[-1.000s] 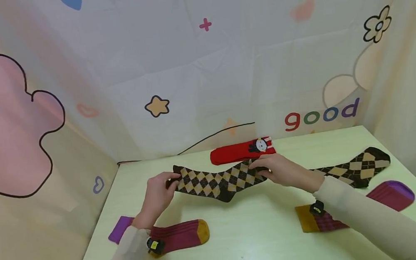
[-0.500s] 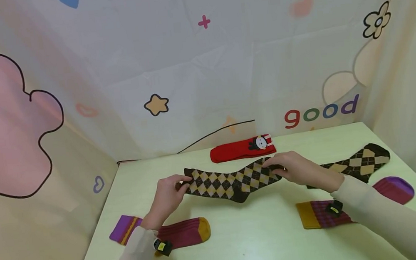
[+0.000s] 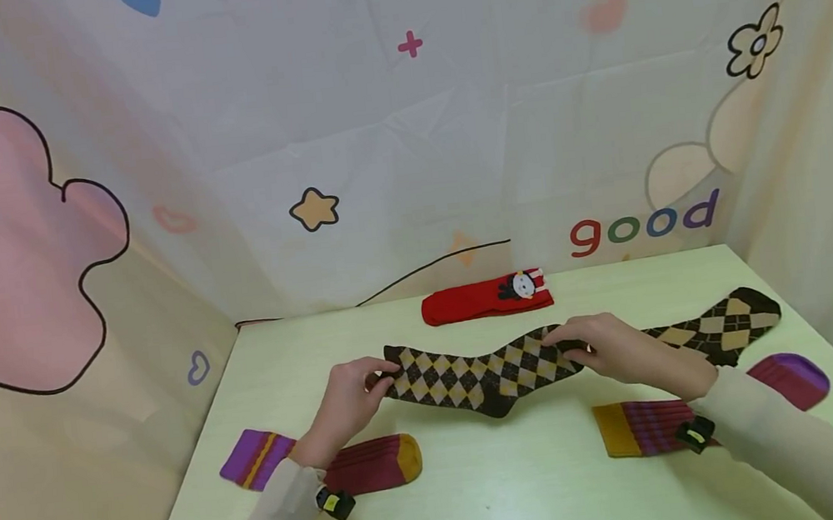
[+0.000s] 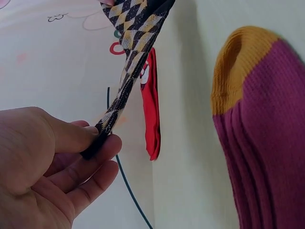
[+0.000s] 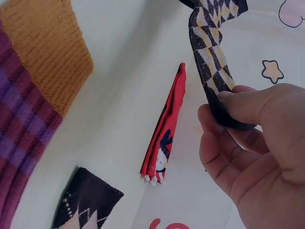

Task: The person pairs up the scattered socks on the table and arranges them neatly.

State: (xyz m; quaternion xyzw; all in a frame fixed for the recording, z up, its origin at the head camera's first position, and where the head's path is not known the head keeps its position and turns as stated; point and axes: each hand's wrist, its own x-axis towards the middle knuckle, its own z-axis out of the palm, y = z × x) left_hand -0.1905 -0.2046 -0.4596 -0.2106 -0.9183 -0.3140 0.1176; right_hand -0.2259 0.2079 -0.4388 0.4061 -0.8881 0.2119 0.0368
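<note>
A dark argyle sock (image 3: 447, 381) with cream and yellow diamonds is stretched sideways above the table, its heel hanging down. Its left end is pinched between the thumb and fingers of my left hand (image 3: 350, 400). My right hand (image 3: 617, 351) pinches the other end. The left wrist view shows the black edge of the argyle sock (image 4: 138, 33) between thumb and forefinger. In the right wrist view, my right thumb presses the dark end of the sock (image 5: 212, 52) against the fingers.
A red sock (image 3: 466, 302) with an animal face lies at the back. Another argyle sock (image 3: 740, 321) lies at right, partly behind my right wrist. Maroon socks with mustard parts lie near each forearm, one left (image 3: 368, 465), one right (image 3: 651, 428). A printed curtain (image 3: 389, 129) hangs behind the table.
Both hands have carried the argyle sock to the right and slightly lower, still stretched between them. The socks on the table have not moved.
</note>
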